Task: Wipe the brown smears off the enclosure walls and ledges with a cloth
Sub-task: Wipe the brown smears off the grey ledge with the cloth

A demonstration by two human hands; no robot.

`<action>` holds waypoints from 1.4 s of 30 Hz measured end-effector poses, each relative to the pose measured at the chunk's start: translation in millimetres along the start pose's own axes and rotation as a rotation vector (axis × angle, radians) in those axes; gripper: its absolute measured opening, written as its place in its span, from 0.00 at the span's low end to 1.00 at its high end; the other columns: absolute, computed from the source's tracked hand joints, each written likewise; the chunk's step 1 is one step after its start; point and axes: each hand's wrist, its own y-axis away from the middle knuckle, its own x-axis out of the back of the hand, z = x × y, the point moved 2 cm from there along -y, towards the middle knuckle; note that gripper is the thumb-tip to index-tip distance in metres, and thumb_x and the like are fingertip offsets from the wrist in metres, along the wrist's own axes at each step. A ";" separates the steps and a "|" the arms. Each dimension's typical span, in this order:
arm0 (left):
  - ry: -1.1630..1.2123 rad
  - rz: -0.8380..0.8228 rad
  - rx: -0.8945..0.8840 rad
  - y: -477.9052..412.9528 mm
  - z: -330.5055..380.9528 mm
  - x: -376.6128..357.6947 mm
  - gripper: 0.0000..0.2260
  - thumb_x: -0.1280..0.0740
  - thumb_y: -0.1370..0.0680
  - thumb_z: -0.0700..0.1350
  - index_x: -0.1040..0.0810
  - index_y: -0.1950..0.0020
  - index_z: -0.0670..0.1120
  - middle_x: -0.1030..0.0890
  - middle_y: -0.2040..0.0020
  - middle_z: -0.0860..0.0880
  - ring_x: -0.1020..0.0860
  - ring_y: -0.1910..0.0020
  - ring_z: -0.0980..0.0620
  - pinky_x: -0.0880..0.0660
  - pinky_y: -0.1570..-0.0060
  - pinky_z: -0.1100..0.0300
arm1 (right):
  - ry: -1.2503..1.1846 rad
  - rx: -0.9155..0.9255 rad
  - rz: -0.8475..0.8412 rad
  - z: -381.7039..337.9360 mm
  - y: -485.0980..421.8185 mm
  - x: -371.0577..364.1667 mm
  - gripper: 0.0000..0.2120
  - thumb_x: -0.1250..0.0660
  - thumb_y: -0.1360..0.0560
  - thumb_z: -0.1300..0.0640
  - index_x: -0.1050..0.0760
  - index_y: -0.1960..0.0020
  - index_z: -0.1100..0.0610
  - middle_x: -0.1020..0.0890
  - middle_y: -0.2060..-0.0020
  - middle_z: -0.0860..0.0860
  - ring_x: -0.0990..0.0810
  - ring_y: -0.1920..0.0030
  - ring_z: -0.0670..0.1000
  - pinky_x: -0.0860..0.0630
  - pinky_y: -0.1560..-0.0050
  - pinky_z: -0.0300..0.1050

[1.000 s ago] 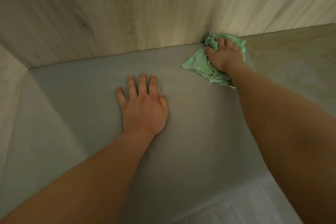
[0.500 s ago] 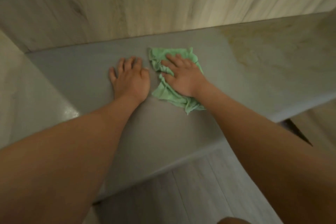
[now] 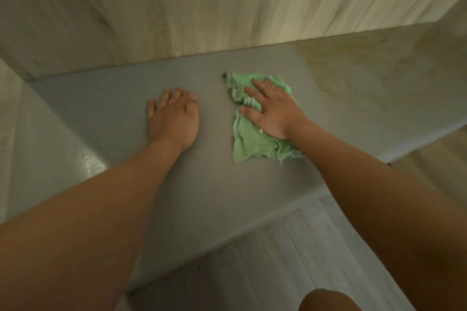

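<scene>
A crumpled green cloth [image 3: 249,141] lies on the grey ledge [image 3: 207,184]. My right hand [image 3: 271,111] presses flat on the cloth, fingers spread and straight. My left hand [image 3: 174,116] rests palm down on the bare ledge to the left of the cloth, a hand's width away from it. Brownish-yellow smears [image 3: 358,70] cover the ledge to the right of the cloth, up to the wall. The wood-grain back wall [image 3: 202,7] rises behind the ledge.
A pale side wall [image 3: 10,118] closes the enclosure at the left. Below the ledge's front edge lies a grey plank floor [image 3: 290,260]. A knee [image 3: 328,302] shows at the bottom edge.
My right hand slid the cloth from the back corner toward my left hand, then a little back to the right. The left hand stayed flat on the ledge.
</scene>
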 end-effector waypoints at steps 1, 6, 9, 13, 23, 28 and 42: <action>-0.005 0.022 0.008 -0.4 0.3 -3.0 0.24 0.54 0.14 0.52 0.36 0.19 0.50 0.40 0.17 0.50 0.46 0.17 0.46 0.54 0.20 0.41 | -0.003 -0.059 0.001 9.1 -21.2 3.4 0.37 0.54 0.21 0.26 0.48 0.16 0.42 0.49 0.16 0.47 0.53 0.16 0.51 0.56 0.18 0.53; -0.099 0.091 -0.012 4.8 3.4 -15.3 0.33 0.58 0.21 0.62 0.38 0.19 0.50 0.41 0.16 0.48 0.48 0.17 0.45 0.55 0.21 0.38 | -0.021 -0.304 0.051 40.2 -107.6 13.3 0.41 0.54 0.21 0.27 0.52 0.15 0.48 0.51 0.16 0.54 0.52 0.17 0.56 0.55 0.18 0.56; -0.117 0.102 -0.030 2.5 -0.3 -18.1 0.33 0.59 0.20 0.62 0.38 0.19 0.49 0.42 0.17 0.48 0.48 0.17 0.45 0.54 0.21 0.36 | -0.075 -0.465 0.065 44.2 -147.2 22.5 0.45 0.55 0.21 0.27 0.54 0.15 0.55 0.52 0.16 0.58 0.53 0.17 0.59 0.57 0.19 0.58; -0.131 0.102 -0.033 1.6 0.5 -22.0 0.33 0.59 0.20 0.62 0.39 0.20 0.50 0.42 0.17 0.47 0.50 0.17 0.44 0.55 0.21 0.35 | -0.095 -0.528 0.055 31.4 -157.3 26.4 0.46 0.56 0.21 0.28 0.56 0.16 0.59 0.53 0.17 0.62 0.56 0.17 0.63 0.58 0.18 0.60; 0.036 -0.064 0.019 -3.0 6.8 -4.6 0.27 0.49 0.16 0.59 0.42 0.18 0.51 0.49 0.15 0.51 0.57 0.17 0.49 0.63 0.21 0.39 | -0.046 -0.072 0.014 -67.8 -95.5 5.8 0.36 0.54 0.18 0.30 0.51 0.16 0.47 0.51 0.16 0.50 0.53 0.16 0.55 0.56 0.18 0.55; 0.276 -0.147 -0.014 -6.6 -16.5 38.8 0.11 0.40 0.17 0.47 0.22 0.45 0.42 0.21 0.35 0.38 0.25 0.35 0.40 0.32 0.42 0.52 | -0.042 -0.012 0.005 -90.8 -32.4 -4.1 0.33 0.52 0.17 0.32 0.50 0.16 0.44 0.51 0.16 0.47 0.54 0.16 0.52 0.57 0.18 0.54; 0.372 0.389 0.190 62.3 -164.2 73.8 0.18 0.44 0.23 0.46 0.19 0.48 0.37 0.20 0.46 0.33 0.26 0.42 0.33 0.29 0.41 0.44 | -0.010 0.537 0.031 -246.5 95.4 -36.9 0.30 0.46 0.19 0.34 0.38 0.19 0.43 0.40 0.18 0.49 0.45 0.17 0.55 0.51 0.18 0.54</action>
